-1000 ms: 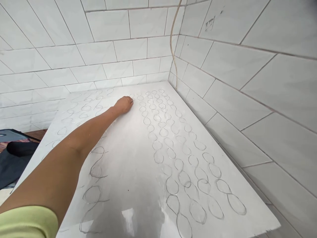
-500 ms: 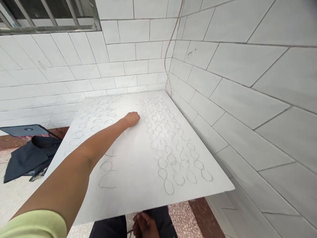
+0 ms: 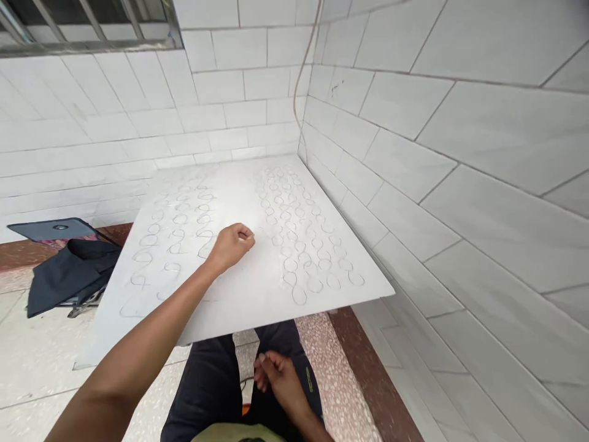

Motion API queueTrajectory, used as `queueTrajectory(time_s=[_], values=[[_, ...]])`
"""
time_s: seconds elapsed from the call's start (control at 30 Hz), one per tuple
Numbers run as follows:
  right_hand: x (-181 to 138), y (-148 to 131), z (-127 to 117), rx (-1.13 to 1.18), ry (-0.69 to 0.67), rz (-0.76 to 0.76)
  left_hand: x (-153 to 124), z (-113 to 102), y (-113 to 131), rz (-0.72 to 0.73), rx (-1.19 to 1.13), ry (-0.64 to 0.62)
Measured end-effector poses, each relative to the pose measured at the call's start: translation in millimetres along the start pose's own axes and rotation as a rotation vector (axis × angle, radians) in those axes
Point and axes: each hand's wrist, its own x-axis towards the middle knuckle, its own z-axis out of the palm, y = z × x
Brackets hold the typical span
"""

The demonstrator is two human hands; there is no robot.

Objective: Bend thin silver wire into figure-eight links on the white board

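My left hand [image 3: 231, 244] is above the middle of a white board [image 3: 239, 307], between two groups of looped marks. Its thumb and fingers are curled into a pinch. Anything held there is too small to make out. Below the board's near edge, my right hand [image 3: 280, 376] is over my lap with the fingers bent together, and I cannot see whether something is in them. Chains of thin dark loops [image 3: 299, 296] run along the board's right side. On its left side are rows of open curls [image 3: 140, 279].
White tiled walls [image 3: 460, 141] meet behind the board, with a thin cable [image 3: 297, 92] down the corner. A barred window [image 3: 92, 24] is at the upper left. Dark cloth [image 3: 69, 273] and a grey flat panel [image 3: 55, 227] lie left of the board.
The view has tipped downward, showing more of my lap and right hand. My left hand has come back toward me over the board, and its fingers now show a ring-like pinch.
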Motion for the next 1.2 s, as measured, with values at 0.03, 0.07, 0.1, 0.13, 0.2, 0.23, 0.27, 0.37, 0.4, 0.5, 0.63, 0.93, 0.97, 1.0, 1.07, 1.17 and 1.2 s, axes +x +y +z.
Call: queueTrajectory(time_s=[0.03, 0.07, 0.1, 0.13, 0.2, 0.23, 0.27, 0.37, 0.4, 0.5, 0.63, 0.93, 0.97, 1.0, 1.07, 1.17, 1.2], values=[[-2, -17, -1, 0.006, -0.013, -0.034, -18, 2, 2, -0.012, -0.105, -0.013], [-4, -36, -1, 0.012, -0.016, -0.081, -35, 4, 5, -0.062, -0.381, 0.022], [-5, -55, -1, 0.025, -0.018, -0.132, -52, 6, 7, -0.104, -0.615, 0.046], [-6, -74, -1, 0.04, -0.014, -0.186, -68, 8, 9, -0.142, -0.778, 0.052], [-4, -107, 0, 0.077, 0.015, -0.281, -94, 13, 14, -0.203, -0.991, 0.073], [-2, -120, 2, 0.102, 0.037, -0.322, -105, 16, 16, -0.226, -1.051, 0.082], [0, -130, 4, 0.125, 0.045, -0.344, -115, 20, 18, -0.243, -1.09, 0.091], [6, -146, 13, 0.15, -0.017, -0.362, -135, 30, 19, -0.27, -1.115, 0.105], [8, -148, 17, 0.156, -0.036, -0.363, -140, 34, 19, -0.277, -1.106, 0.111], [12, -146, 27, 0.186, -0.061, -0.361, -152, 43, 18, -0.307, -1.092, 0.131], [12, -142, 32, 0.194, -0.04, -0.367, -164, 49, 23, -0.34, -1.13, 0.083], [-2, -139, 27, 0.09, -0.086, -0.381, -177, 52, 31, -0.423, -1.064, 0.114], [-3, -137, 28, 0.079, -0.083, -0.382, -179, 53, 31, -0.43, -1.056, 0.132], [-3, -135, 28, 0.062, -0.071, -0.384, -180, 53, 32, -0.434, -1.042, 0.142], [-3, -131, 28, 0.019, -0.024, -0.401, -182, 54, 35, -0.447, -1.008, 0.147], [-6, -129, 27, -0.062, -0.007, -0.443, -183, 55, 36, -0.485, -0.984, 0.152], [-7, -129, 26, -0.09, -0.024, -0.457, -182, 55, 36, -0.496, -0.984, 0.157]])
